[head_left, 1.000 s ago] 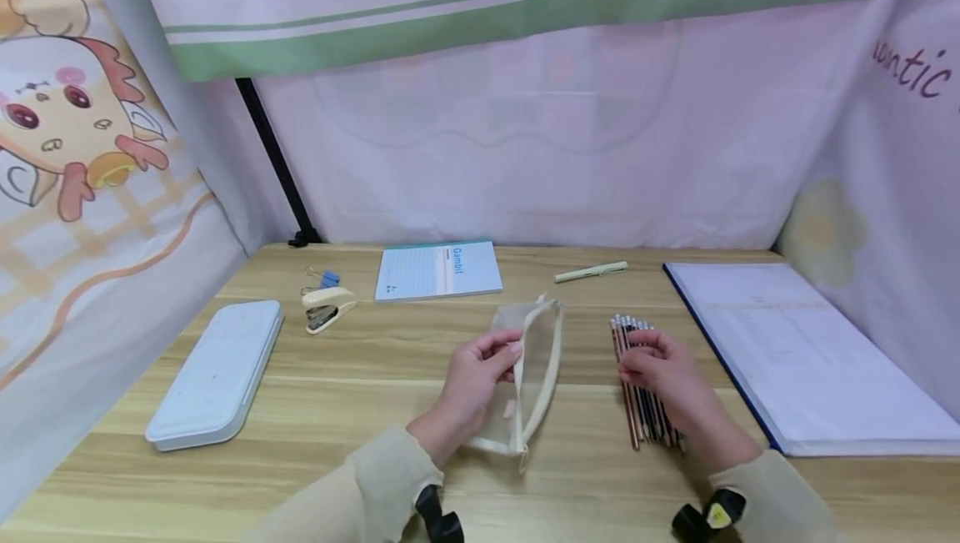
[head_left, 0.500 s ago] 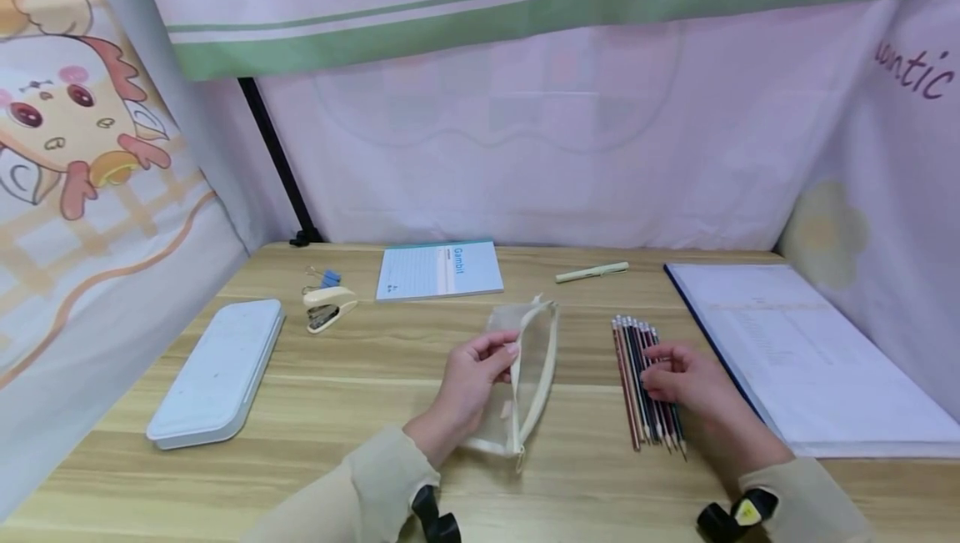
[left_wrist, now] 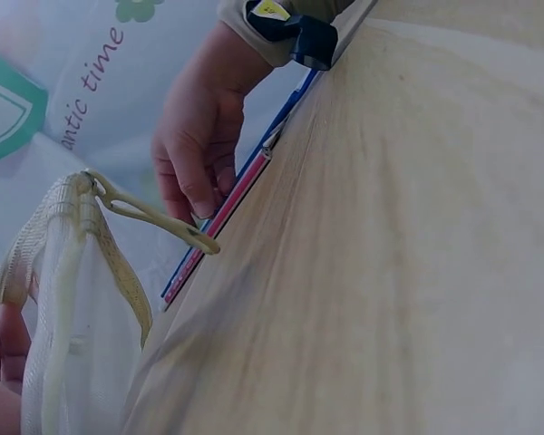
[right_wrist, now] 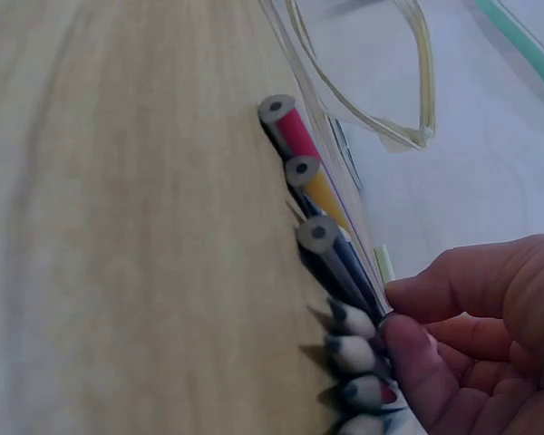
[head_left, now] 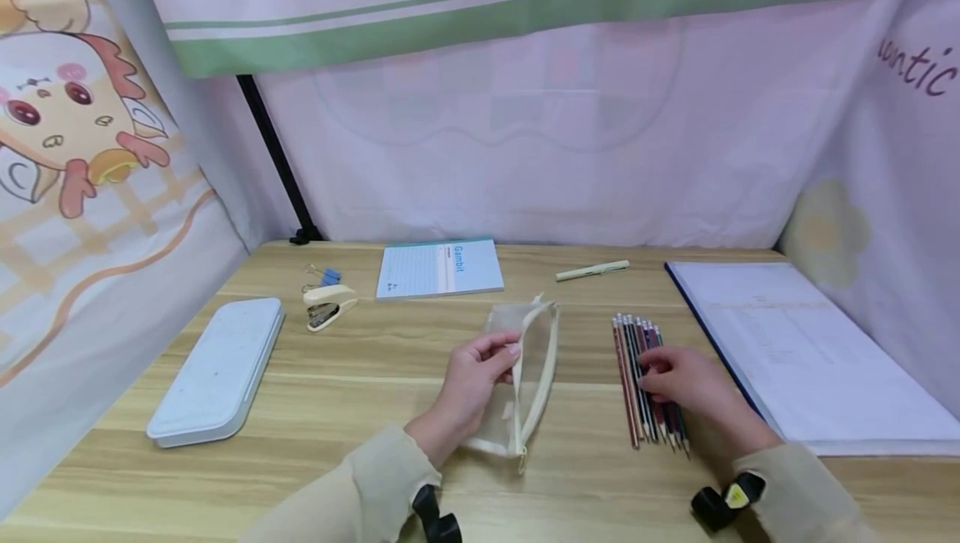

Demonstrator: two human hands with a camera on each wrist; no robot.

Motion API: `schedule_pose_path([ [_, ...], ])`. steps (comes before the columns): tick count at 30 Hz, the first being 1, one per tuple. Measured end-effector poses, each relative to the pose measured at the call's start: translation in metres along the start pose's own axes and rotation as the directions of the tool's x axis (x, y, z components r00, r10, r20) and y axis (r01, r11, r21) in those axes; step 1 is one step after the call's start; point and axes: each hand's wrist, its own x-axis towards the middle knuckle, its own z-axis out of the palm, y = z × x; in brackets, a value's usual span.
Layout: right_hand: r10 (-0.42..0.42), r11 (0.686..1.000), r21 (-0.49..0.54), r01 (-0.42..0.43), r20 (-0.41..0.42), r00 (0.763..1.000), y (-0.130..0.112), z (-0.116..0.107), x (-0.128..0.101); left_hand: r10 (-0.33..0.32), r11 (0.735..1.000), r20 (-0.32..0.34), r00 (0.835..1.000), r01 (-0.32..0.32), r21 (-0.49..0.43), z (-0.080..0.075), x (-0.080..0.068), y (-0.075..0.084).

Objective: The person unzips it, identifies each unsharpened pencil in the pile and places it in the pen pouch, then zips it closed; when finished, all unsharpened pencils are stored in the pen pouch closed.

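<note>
My left hand (head_left: 467,380) pinches the side of a see-through mesh zip pouch (head_left: 538,376), whose zipped mouth gapes toward the right. In the left wrist view its cream zipper pull (left_wrist: 159,217) sticks out over the table. My right hand (head_left: 693,384) is over the right part of a row of pencils (head_left: 628,389), thumb and index finger pinching at a dark pencil (right_wrist: 343,267) in the right wrist view. Several sharpened tips (right_wrist: 352,353) and some flat unsharpened ends point toward me. The fingers hide the middle of the pencils on that side.
A white pencil case (head_left: 217,372) lies at the left, near a cream stapler (head_left: 330,303) and blue binder clips (head_left: 328,278). A notebook (head_left: 440,269) and a light green pen (head_left: 592,271) lie at the back. On the right is a folder with papers (head_left: 795,351).
From across the top middle of the row, my right hand has moved right and nearer to me. The pencils at the right end have shifted slightly. The left hand and pouch stay put.
</note>
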Motion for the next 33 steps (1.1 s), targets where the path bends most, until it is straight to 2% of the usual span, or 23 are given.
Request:
schedule_pose_path([
  [7, 0.005, 0.993, -0.119, 0.000, 0.040, 0.999, -0.011, -0.001, 0.005, -0.002, 1.000, -0.003, 1.000, 0.002, -0.006, 0.001, 0.001, 0.000],
  [16, 0.006, 0.952, -0.306, 0.015, 0.066, 0.998, -0.020, 0.000, 0.007, -0.021, 1.000, 0.000, 1.000, 0.021, 0.002, 0.001, -0.001, -0.003],
  [20, 0.049, 0.951, -0.307, -0.024, 0.075, 0.996, -0.021, 0.002, 0.006, -0.026, 1.000, -0.001, 1.000, 0.026, 0.003, 0.001, -0.001, -0.005],
  [27, 0.122, 0.963, -0.248, -0.102, 0.067, 0.990, -0.022, 0.000, 0.006, -0.011, 1.000, 0.004, 1.000, 0.011, 0.000, 0.002, -0.001, -0.004],
  [33, 0.174, 0.957, -0.246, -0.154, 0.061, 0.983, -0.022, -0.001, 0.007, 0.046, 0.999, 0.037, 0.998, -0.046, -0.004, 0.001, -0.002, -0.005],
])
